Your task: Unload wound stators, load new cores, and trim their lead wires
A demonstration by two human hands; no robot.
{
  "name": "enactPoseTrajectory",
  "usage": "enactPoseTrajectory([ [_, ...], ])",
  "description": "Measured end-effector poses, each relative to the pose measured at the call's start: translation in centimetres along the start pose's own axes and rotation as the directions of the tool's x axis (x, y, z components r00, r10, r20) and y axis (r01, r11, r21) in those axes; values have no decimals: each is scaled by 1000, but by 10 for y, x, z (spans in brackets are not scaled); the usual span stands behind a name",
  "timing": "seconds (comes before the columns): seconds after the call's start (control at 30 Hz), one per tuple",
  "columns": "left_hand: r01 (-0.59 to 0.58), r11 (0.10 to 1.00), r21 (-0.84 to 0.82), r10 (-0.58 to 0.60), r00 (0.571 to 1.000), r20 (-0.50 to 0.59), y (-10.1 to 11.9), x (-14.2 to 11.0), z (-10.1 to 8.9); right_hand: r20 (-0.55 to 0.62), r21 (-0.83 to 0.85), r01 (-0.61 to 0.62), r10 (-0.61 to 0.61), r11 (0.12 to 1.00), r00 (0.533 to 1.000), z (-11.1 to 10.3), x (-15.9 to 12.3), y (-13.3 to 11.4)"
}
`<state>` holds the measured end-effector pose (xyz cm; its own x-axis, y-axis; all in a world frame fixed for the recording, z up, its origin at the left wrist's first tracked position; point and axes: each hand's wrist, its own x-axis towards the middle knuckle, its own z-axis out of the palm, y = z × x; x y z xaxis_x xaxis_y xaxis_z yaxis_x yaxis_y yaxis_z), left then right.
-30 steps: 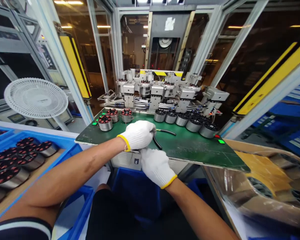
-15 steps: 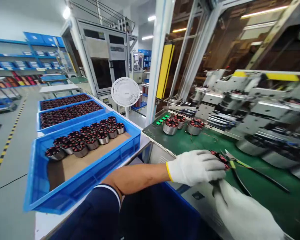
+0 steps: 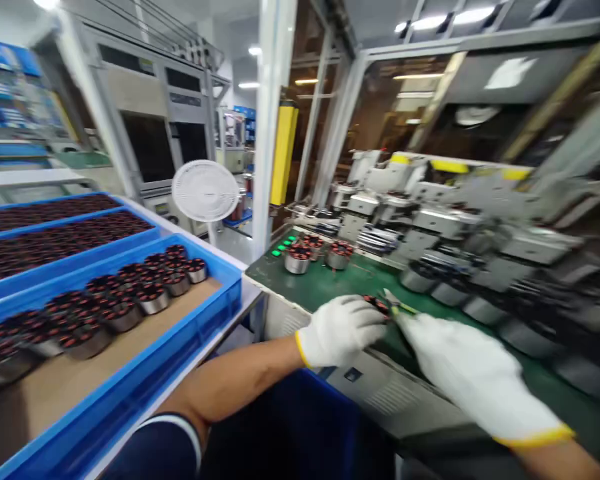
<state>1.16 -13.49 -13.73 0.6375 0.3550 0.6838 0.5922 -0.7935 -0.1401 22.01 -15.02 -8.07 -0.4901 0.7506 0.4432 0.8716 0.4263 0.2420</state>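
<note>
My left hand (image 3: 339,331) in a white knit glove with a yellow cuff is shut on a wound motor stator (image 3: 377,305) with red-and-black coils, partly hidden by the fingers. My right hand (image 3: 473,373), gloved the same way, pinches small pliers (image 3: 393,303) with a yellow-green marking at the stator's edge. Its fingers cover most of the tool, and the handles are hidden. Both hands are over the green work board (image 3: 325,287).
Several finished stators sit on the board's far side (image 3: 297,261), beside a pneumatic fixture machine (image 3: 445,223). At left, a blue tray (image 3: 115,393) holds several stators (image 3: 153,301). A white fan (image 3: 205,191) and a yellow light curtain (image 3: 284,153) stand beyond.
The view has swung left from the machine toward the trays. The hands have moved to the view's right and closed together, with the stator and pliers now lifted between them.
</note>
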Motion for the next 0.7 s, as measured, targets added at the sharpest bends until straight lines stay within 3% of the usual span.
enactPoseTrajectory([
  [0.07, 68, 993, -101, -69, 998, 0, 2, 6, -7, 154, -61, 62, -52, 996, 987, -1, -9, -12],
  [0.13, 204, 964, -171, -194, 978, 76, 2, 17, -19, 233, 52, 60, -71, 997, 970, 6, -17, -30],
  [0.23, 326, 923, -202, -272, 928, 255, 1, 38, -39, 249, 271, -23, -47, 962, 967, 18, -25, -51],
  [0.3, 361, 915, -179, -289, 898, 332, 1, 47, -51, 245, 419, -75, -33, 905, 969, 15, -28, -52],
  [0.37, 353, 915, -196, -267, 893, 361, 1, 48, -56, 287, 546, -112, -60, 830, 956, 2, -31, -37],
  [0.43, 330, 911, -248, -242, 914, 325, 1, 40, -54, 353, 606, -222, -8, 764, 936, -18, -32, -13],
  [0.47, 326, 910, -258, -254, 927, 276, 2, 35, -49, 362, 602, -306, 90, 737, 928, -28, -32, 0],
  [0.53, 327, 916, -231, -303, 943, 133, 6, 23, -37, 267, 557, -438, 347, 706, 899, -48, -27, 18],
  [0.57, 319, 924, -210, -314, 948, 59, 8, 17, -30, 190, 528, -442, 407, 725, 894, -56, -23, 21],
  [0.63, 277, 943, -186, -291, 955, -53, 11, 10, -17, 87, 419, -314, 307, 852, 948, -67, -13, 15],
  [0.7, 232, 955, -182, -255, 960, -115, 13, 5, -9, 144, 238, -114, 81, 965, 986, -70, -3, 1],
])
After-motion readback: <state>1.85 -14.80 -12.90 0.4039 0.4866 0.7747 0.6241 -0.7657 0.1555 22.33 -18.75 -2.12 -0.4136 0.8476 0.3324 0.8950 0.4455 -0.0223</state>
